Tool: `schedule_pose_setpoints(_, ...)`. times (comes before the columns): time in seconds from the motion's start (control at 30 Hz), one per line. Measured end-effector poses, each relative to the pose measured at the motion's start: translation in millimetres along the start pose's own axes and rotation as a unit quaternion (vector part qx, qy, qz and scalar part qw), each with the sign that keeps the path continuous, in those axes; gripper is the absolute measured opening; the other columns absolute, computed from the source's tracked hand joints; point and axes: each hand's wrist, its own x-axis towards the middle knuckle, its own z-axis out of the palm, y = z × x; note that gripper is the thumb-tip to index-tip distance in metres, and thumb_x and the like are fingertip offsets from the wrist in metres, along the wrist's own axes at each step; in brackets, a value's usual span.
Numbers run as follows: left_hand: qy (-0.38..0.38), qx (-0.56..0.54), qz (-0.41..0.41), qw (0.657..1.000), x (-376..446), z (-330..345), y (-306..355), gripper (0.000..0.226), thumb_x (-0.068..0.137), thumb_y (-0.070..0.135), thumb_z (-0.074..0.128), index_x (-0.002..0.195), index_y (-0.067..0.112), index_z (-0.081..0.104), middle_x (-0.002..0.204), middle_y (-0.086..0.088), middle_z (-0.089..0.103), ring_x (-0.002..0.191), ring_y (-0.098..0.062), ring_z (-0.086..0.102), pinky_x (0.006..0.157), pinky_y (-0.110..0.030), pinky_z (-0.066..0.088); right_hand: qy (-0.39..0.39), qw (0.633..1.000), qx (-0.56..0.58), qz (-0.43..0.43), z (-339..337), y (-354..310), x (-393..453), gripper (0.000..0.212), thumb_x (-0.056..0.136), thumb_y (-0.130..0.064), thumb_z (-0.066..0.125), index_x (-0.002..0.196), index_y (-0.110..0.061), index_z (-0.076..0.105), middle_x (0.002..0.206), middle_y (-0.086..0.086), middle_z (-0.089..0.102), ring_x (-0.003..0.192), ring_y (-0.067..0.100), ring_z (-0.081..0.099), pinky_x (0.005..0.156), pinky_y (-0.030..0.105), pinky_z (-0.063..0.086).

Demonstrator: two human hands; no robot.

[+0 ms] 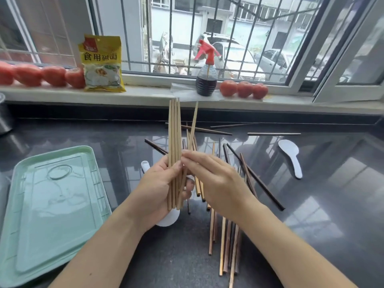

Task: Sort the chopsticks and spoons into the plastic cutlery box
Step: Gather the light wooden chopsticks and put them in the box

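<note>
My left hand grips a bundle of several light bamboo chopsticks, held upright above the dark counter. My right hand pinches one more light chopstick that leans against the bundle. Beneath and to the right of my hands, a loose pile of dark and light chopsticks lies scattered on the counter. A white plastic spoon lies at the right. Another white spoon is mostly hidden under my left hand. The pale green plastic cutlery box sits at the left with its lid closed.
On the windowsill stand a yellow food packet, a spray bottle of dark liquid and rows of tomatoes. A few dark chopsticks lie far back on the counter. A metal pot edge shows at far left.
</note>
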Motion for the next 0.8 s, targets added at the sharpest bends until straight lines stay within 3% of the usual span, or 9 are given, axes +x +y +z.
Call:
schedule_pose_setpoints(0.1, -0.025, 0.004, -0.013, 1.000, -1.7, 1.0, -0.6, 0.018, 0.106, 0.018, 0.047, 0.115, 0.011, 0.062, 0.080, -0.007, 0.055, 0.061, -0.016, 0.049, 0.053, -0.026, 0.045, 0.032, 0.997, 0.051, 0.044, -1.7, 0.1, -0.4, 0.065, 0.082, 0.026, 0.046, 0.141, 0.000, 0.054, 0.149, 0.013, 0.050, 0.135, 0.028, 0.052, 0.103, 0.042, 0.052)
schedule_pose_setpoints(0.2, -0.041, -0.031, -0.028, 0.998, -4.5, 1.4, 0.4, 0.027, 0.102, 0.015, 0.052, 0.125, 0.008, 0.065, 0.081, -0.006, 0.056, 0.064, -0.016, 0.053, 0.058, -0.027, 0.050, 0.095, 0.986, 0.071, 0.119, 2.0, 4.2, -0.4, 0.066, 0.083, 0.026, 0.047, 0.142, -0.001, 0.050, 0.150, 0.013, 0.046, 0.132, 0.025, 0.054, 0.102, 0.035, 0.053)
schedule_pose_setpoints(0.3, -0.038, -0.046, -0.029, 0.998, -6.0, -2.9, 2.1, 0.032, 0.102, 0.009, 0.052, 0.131, 0.008, 0.065, 0.087, -0.006, 0.060, 0.069, -0.017, 0.060, 0.066, -0.033, 0.057, 0.132, 0.975, 0.053, 0.173, 2.4, 14.5, -3.9, 0.063, 0.084, 0.024, 0.048, 0.140, -0.003, 0.051, 0.141, 0.010, 0.050, 0.113, 0.016, 0.063, 0.081, 0.037, 0.059)
schedule_pose_setpoints(0.37, -0.040, -0.051, -0.030, 0.997, -6.9, -4.3, 3.6, 0.033, 0.102, 0.006, 0.052, 0.131, 0.009, 0.067, 0.089, -0.006, 0.062, 0.072, -0.017, 0.061, 0.070, -0.034, 0.059, 0.143, 0.969, 0.039, 0.195, 0.9, 20.7, -6.4, 0.058, 0.085, 0.022, 0.047, 0.137, -0.002, 0.053, 0.131, 0.009, 0.054, 0.103, 0.016, 0.064, 0.075, 0.037, 0.059)
schedule_pose_setpoints(0.5, -0.028, -0.055, -0.026, 0.998, -10.6, -0.1, 5.9, 0.031, 0.103, 0.004, 0.050, 0.130, 0.007, 0.065, 0.092, -0.006, 0.068, 0.078, -0.019, 0.069, 0.076, -0.037, 0.063, 0.137, 0.964, 0.022, 0.228, 0.0, 23.1, -8.5, 0.048, 0.089, 0.016, 0.052, 0.133, -0.004, 0.058, 0.116, 0.005, 0.059, 0.095, 0.014, 0.060, 0.082, 0.029, 0.053)
schedule_pose_setpoints(0.67, 0.020, -0.059, -0.017, 0.998, -10.1, 2.0, 5.8, 0.031, 0.106, 0.003, 0.045, 0.134, 0.005, 0.057, 0.123, -0.019, 0.073, 0.110, -0.035, 0.073, 0.088, -0.050, 0.062, 0.109, 0.963, 0.013, 0.246, 0.8, 26.7, -8.9, 0.037, 0.094, 0.006, 0.053, 0.129, -0.005, 0.060, 0.116, 0.005, 0.060, 0.099, 0.012, 0.058, 0.087, 0.024, 0.052)
schedule_pose_setpoints(0.8, 0.033, -0.095, -0.016, 0.995, -9.3, 0.2, 6.9, 0.031, 0.107, 0.002, 0.043, 0.135, 0.005, 0.056, 0.123, -0.020, 0.072, 0.112, -0.037, 0.072, 0.088, -0.053, 0.062, 0.120, 0.953, -0.022, 0.276, -6.8, 29.1, -5.7, 0.027, 0.096, 0.003, 0.054, 0.117, -0.006, 0.069, 0.112, 0.004, 0.066, 0.102, 0.013, 0.060, 0.088, 0.015, 0.045)
